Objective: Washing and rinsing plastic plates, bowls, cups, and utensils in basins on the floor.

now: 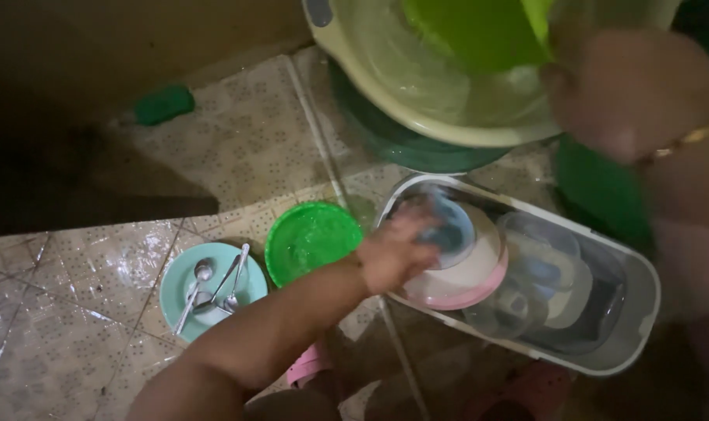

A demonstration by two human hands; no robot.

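Observation:
My left hand (393, 253) reaches over the near edge of a white oblong drying tray (643, 312). Its fingers close on the rim of a bluish bowl (452, 230), which sits on a white bowl with a pink rim (463, 288). My right hand (627, 93), blurred and with a gold bracelet at the wrist, is at the rim of a pale green basin (417, 86). A bright green bowl (479, 31) sits inside that basin. I cannot make out whether this hand grips the basin or the bowl.
On the wet tiled floor stand a green plate (311, 238) and a light blue plate (214, 288) carrying several spoons (194, 292). A dark green basin (417, 148) sits under the pale one. Clear containers (537, 265) fill the tray. A green sponge (163, 104) lies at the back.

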